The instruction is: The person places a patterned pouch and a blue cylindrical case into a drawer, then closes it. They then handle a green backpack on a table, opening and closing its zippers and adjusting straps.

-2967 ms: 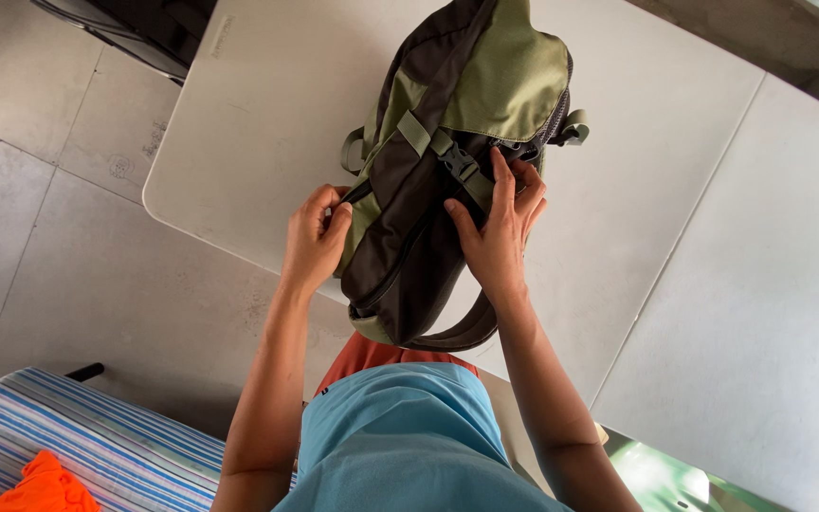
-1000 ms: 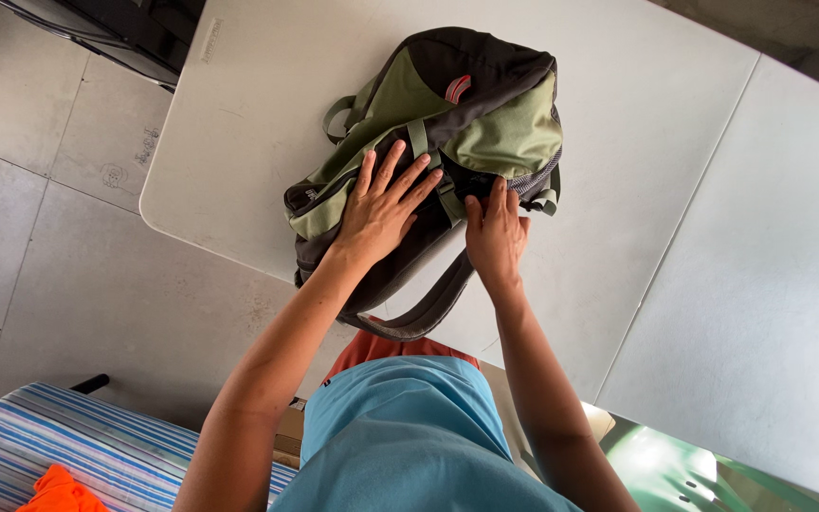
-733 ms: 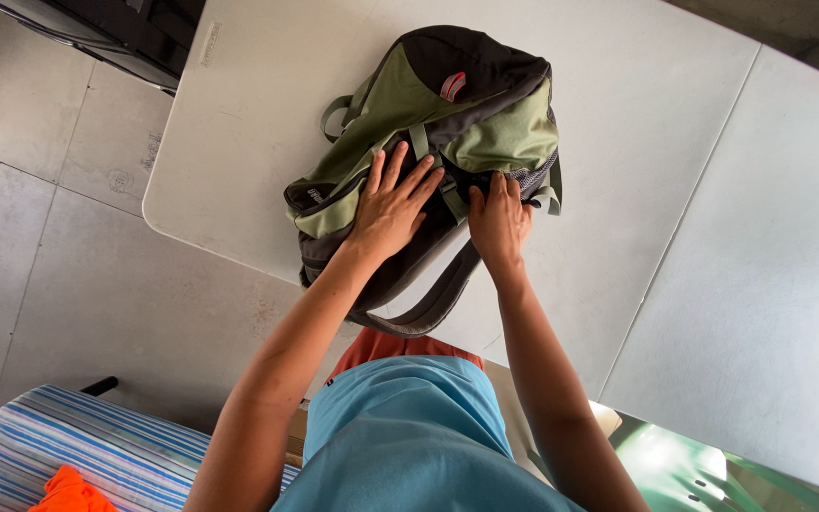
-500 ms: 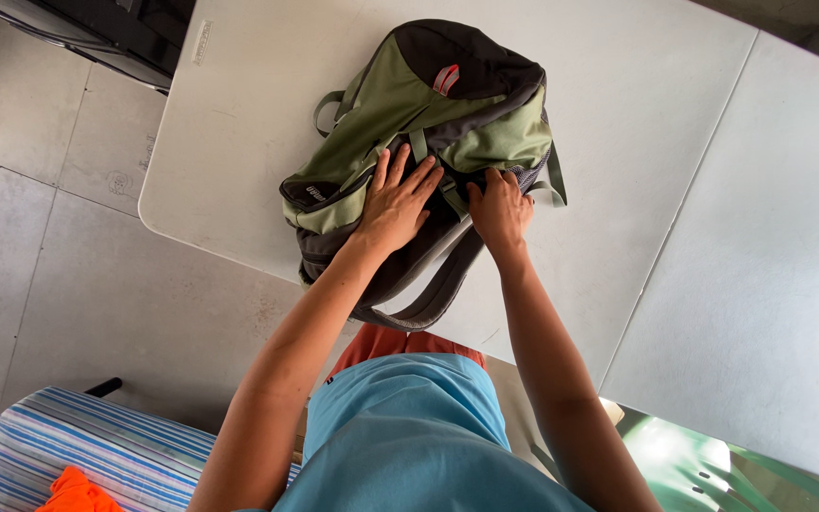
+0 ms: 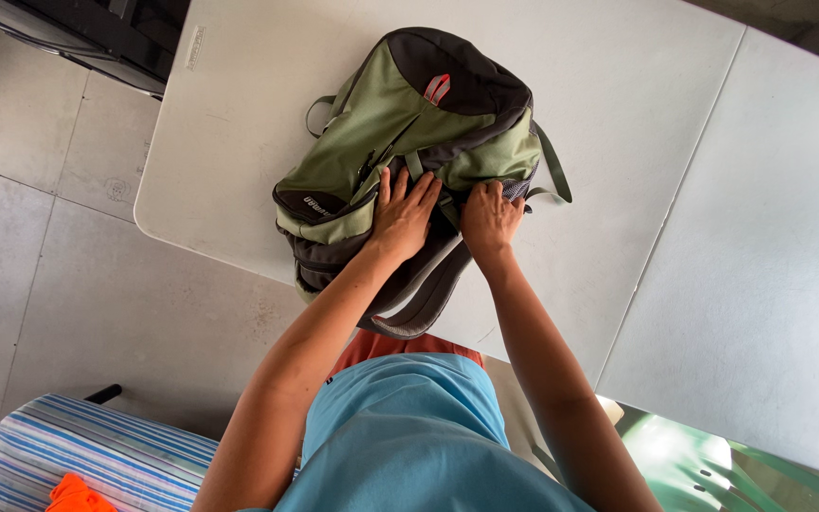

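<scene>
Olive-green and black, a backpack (image 5: 409,142) lies flat on a pale folding table (image 5: 618,142), near its front left corner, its dark shoulder strap (image 5: 424,303) hanging over the near edge toward the person's blue shirt (image 5: 409,446). The left hand (image 5: 405,213) rests palm-down on the lower middle of the pack, fingers spread wide and gripping nothing, apparently pinning the fabric. The right hand (image 5: 490,216), just beside it, has its fingers curled onto the bag's right side by the mesh pocket (image 5: 518,188); whether they pinch a zip pull or only a fold of cloth cannot be told from this angle. The step in hand looks like steadying the pack while working at its side opening. Any next move would seem to call for the left palm to hold the pack down while the right draws along the seam. A striped cushion (image 5: 106,455) sits at the near left on the tiled floor (image 5: 40,256).
</scene>
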